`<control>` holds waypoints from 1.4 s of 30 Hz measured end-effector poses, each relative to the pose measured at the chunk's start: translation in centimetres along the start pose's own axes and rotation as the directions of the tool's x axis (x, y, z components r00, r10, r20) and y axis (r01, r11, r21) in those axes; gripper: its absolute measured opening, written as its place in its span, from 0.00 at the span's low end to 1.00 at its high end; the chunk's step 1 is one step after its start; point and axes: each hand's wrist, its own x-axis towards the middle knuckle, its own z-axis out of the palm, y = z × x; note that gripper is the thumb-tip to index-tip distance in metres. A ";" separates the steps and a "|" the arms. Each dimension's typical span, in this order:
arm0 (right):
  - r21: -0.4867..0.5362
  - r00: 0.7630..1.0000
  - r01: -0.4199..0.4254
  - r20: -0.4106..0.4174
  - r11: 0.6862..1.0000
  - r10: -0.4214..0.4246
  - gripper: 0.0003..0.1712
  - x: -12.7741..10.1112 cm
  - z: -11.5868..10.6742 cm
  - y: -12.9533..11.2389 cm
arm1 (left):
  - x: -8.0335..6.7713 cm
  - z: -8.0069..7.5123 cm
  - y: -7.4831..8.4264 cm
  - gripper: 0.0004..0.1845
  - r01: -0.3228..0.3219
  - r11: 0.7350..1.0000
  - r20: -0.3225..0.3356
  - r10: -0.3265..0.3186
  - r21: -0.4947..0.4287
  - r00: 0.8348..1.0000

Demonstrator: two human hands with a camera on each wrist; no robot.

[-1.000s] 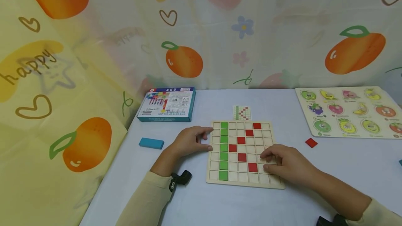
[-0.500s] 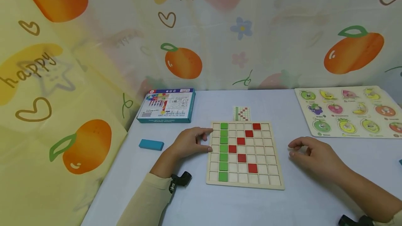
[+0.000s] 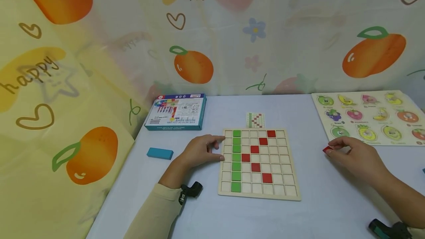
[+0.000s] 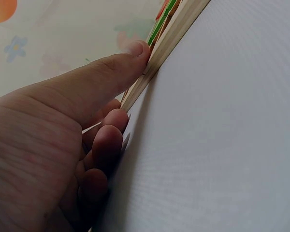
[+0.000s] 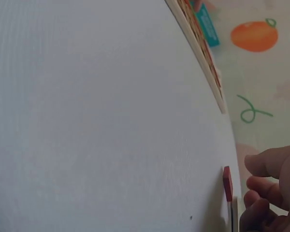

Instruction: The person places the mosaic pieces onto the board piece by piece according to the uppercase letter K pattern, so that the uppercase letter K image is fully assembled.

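A square wooden grid board (image 3: 280,191) lies mid-table, with a column of green tiles (image 3: 236,157) and several red tiles (image 3: 255,167) set diagonally in its cells. My left hand (image 3: 200,150) touches the board's left edge with thumb and index finger spread apart. In the left wrist view, the thumb (image 4: 130,60) rests against the wooden side. Right of the board, my right hand (image 3: 360,158) is over a loose red tile (image 3: 326,149), fingertips overlapping it in the head view. The right wrist view shows this tile (image 5: 227,183) on the table, with the fingers loosely bent beside it.
A small pattern card (image 3: 255,120) lies behind the board. At the back left is a flat printed box (image 3: 176,115), with a blue block (image 3: 160,153) in front of it. A fruit picture board (image 3: 368,117) is at the back right. A printed curtain (image 3: 285,47) stands behind the table.
My right hand has left the board's right side and moved right to the loose red tile. The left hand stays at the board's left edge.
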 end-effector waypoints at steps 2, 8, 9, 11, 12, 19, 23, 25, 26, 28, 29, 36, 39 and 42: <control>-0.013 1.000 -0.020 0.009 1.000 0.020 0.20 0.1 -0.1 0.4 | 0.0 0.1 -0.1 0.39 0.000 1.000 0.003 0.000 0.003 1.000; -0.034 0.994 -0.082 0.069 0.996 0.084 0.22 0.2 -0.2 1.0 | 0.1 0.2 -0.3 0.39 0.000 1.000 0.007 0.000 0.006 1.000; -0.035 0.993 -0.090 0.078 0.995 0.093 0.23 0.2 -0.3 1.0 | 0.1 0.2 -0.3 0.39 0.000 1.000 0.007 0.000 0.006 1.000; -0.041 0.991 -0.097 0.086 0.994 0.101 0.23 0.2 -0.3 1.0 | 0.1 0.2 -0.3 0.39 0.002 1.000 0.007 -0.003 0.007 1.000; -0.042 0.991 -0.098 0.088 0.994 0.101 0.24 0.2 -0.3 1.0 | 0.1 0.2 -0.3 0.39 0.004 1.000 0.007 -0.004 0.007 1.000; -0.023 0.992 -0.080 0.095 0.997 0.081 0.20 0.3 -0.1 1.1 | 0.1 0.2 -0.2 0.40 0.003 1.000 0.006 -0.003 0.010 1.000; -0.011 0.995 -0.057 0.085 0.998 0.058 0.16 0.3 0.0 1.0 | 0.1 0.2 -0.1 0.39 0.001 1.000 0.003 -0.001 0.011 1.000; -0.007 0.997 -0.039 0.072 0.999 0.040 0.13 0.3 0.1 0.9 | 0.1 0.2 -0.1 0.39 0.000 1.000 0.002 0.000 0.011 1.000; -0.004 0.998 -0.028 0.063 1.000 0.028 0.12 0.2 0.1 0.9 | 0.0 0.2 -0.1 0.39 0.000 1.000 0.001 0.000 0.011 1.000; 0.007 0.998 -0.007 0.057 1.000 0.007 0.09 0.2 0.2 0.7 | 0.0 0.2 -0.2 0.39 0.001 1.000 0.000 -0.001 0.012 1.000; 0.016 0.998 0.000 0.060 1.000 -0.001 0.09 0.1 0.2 0.6 | 0.0 0.2 -0.2 0.39 0.001 1.000 0.000 -0.001 0.012 1.000; 0.074 0.991 0.045 0.119 0.996 -0.054 0.07 -0.3 0.8 -0.9 | 0.0 0.1 -0.3 0.39 0.007 1.000 -0.004 -0.007 0.000 1.000; 0.103 0.986 0.059 0.147 0.993 -0.074 0.06 -0.6 1.2 -2.0 | 0.1 0.1 -0.3 0.39 0.010 1.000 -0.004 -0.010 -0.006 1.000; 0.140 0.982 0.068 0.163 0.988 -0.090 0.05 -1.1 1.8 -3.2 | 0.1 0.1 -0.3 0.39 0.012 1.000 -0.004 -0.012 -0.008 1.000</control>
